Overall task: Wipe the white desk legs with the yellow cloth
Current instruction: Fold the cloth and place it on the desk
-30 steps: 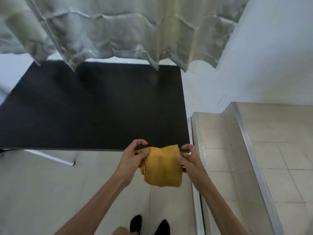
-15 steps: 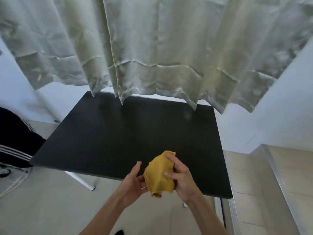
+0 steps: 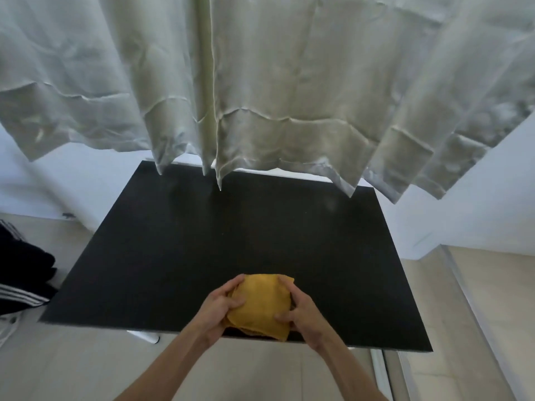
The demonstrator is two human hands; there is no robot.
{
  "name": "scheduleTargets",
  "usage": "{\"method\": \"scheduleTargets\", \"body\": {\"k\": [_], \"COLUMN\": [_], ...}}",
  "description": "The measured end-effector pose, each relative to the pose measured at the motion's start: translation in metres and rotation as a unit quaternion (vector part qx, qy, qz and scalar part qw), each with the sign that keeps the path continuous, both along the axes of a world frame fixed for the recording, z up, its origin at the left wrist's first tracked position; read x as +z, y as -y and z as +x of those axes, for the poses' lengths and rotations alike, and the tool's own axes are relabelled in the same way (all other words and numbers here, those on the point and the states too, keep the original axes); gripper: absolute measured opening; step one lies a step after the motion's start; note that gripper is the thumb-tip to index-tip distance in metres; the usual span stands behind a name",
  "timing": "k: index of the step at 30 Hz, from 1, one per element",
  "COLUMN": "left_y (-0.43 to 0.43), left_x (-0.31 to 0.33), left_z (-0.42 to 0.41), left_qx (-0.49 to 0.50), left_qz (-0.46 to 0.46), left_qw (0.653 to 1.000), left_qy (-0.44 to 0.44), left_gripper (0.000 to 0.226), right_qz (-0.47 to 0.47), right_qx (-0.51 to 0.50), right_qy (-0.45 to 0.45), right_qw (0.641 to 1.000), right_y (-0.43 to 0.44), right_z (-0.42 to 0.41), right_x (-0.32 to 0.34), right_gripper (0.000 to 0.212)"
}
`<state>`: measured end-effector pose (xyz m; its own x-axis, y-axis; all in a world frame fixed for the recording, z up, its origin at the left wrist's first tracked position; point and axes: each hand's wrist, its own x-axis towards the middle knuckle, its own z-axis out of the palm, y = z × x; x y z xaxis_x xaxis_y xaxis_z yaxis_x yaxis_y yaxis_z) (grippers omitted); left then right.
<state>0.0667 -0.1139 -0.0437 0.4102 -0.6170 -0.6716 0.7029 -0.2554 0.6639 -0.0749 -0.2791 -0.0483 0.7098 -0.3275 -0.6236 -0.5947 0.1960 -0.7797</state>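
A folded yellow cloth (image 3: 262,306) is held between both hands over the near edge of a black desk top (image 3: 220,244). My left hand (image 3: 221,306) grips its left side, with the thumb curled on top. On the right side, my right hand (image 3: 302,312) grips the cloth with its fingers curled round the edge. One white desk leg (image 3: 146,337) pokes out under the near edge, left of my left forearm. A second white leg (image 3: 377,369) shows below the near right corner. The other legs are hidden by the top.
Pale curtains (image 3: 260,91) hang over the far edge of the desk. A black garment with white stripes (image 3: 20,273) lies on the floor at the left. A metal floor rail (image 3: 474,316) runs along the right, beside a white wall. Beige tiles cover the floor.
The view has tilted up and shifted, so more of the desk and curtain shows. The cloth went from hanging loose to a flat folded pad, now over the desk's near edge in both hands.
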Motion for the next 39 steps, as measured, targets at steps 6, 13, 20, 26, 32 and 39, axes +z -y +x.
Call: {"method": "scheduleTargets", "body": {"k": [6,13,20,26,32,39], "left_y": [0.003,0.015,0.022,0.025,0.025,0.015], "left_x": [-0.021,-0.040,-0.070,-0.088,-0.092,-0.079], "left_z": [0.009,0.011,0.008,0.009,0.015,0.010], "left_qx": [-0.119,-0.179,-0.277,-0.357,-0.386,-0.367], "left_qz": [0.093,0.131,0.211,0.267,0.319,0.316], "left_qw": [0.983,0.947,0.851,0.767,0.720,0.688], "left_qy": [0.106,0.235,0.393,0.462,0.479,0.541], "left_gripper": [0.075,0.095,0.100,0.108,0.113,0.100], "right_qz": [-0.014,-0.184,-0.288,-0.327,-0.402,-0.402], "right_qx": [0.059,0.138,0.191,0.216,0.255,0.172], "right_qy": [-0.078,-0.101,-0.102,-0.100,-0.179,-0.155], "right_qw": [0.995,0.968,0.933,0.915,0.861,0.886], "right_y": [0.006,0.014,0.011,0.008,0.005,-0.001], "right_z": [0.009,0.026,0.031,0.030,0.029,0.016], "right_x": [-0.017,-0.040,-0.070,-0.083,-0.089,-0.070], "right_gripper": [0.100,0.108,0.105,0.110,0.102,0.091]}}
